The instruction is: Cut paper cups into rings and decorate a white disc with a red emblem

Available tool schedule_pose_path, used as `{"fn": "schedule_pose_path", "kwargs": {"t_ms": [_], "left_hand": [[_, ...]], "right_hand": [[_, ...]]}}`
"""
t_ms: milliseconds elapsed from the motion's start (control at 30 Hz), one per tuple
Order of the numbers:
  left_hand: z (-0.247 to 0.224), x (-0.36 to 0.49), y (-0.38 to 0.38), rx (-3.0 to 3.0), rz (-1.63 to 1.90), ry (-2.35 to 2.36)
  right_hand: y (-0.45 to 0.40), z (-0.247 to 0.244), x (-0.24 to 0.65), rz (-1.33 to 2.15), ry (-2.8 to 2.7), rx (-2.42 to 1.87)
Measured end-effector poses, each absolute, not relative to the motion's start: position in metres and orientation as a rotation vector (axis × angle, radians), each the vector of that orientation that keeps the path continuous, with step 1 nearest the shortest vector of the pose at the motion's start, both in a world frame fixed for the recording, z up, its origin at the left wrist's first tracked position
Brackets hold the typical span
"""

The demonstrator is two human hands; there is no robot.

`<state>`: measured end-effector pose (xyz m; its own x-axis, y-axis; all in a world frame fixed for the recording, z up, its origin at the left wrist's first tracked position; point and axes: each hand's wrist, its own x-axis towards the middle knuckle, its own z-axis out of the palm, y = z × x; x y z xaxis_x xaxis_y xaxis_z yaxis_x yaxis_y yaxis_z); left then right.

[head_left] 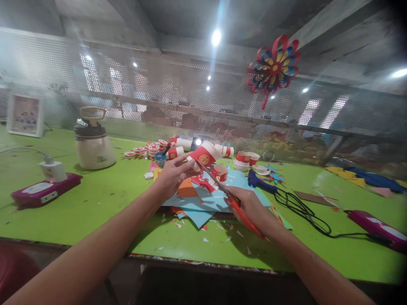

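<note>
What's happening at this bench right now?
A person's left hand holds up a red-and-white paper cup, while the right hand works red-handled scissors with the blades at its edge. Light blue paper sheets and small cut scraps lie below on the green table. A blue glue gun lies to the right, apart from both hands.

No words or numbers can be read; the red-and-white paper cup (pixel 213 151) at the frame's centre bears a round gold emblem (pixel 204 159), and the sprayer (pixel 92 149) at left a label (pixel 102 159), both too small to decipher
</note>
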<state>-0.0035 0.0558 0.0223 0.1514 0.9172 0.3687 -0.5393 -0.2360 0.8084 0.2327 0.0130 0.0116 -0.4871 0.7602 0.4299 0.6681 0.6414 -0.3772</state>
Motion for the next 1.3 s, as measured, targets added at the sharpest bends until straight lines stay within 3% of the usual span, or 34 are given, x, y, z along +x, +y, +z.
{"fn": "schedule_pose_path", "kwargs": {"t_ms": [1300], "left_hand": [[0.023,0.003,0.051,1.211,1.535,0.537]], "right_hand": [[0.004,0.016,0.223,0.098,-2.261,-1.108]]}}
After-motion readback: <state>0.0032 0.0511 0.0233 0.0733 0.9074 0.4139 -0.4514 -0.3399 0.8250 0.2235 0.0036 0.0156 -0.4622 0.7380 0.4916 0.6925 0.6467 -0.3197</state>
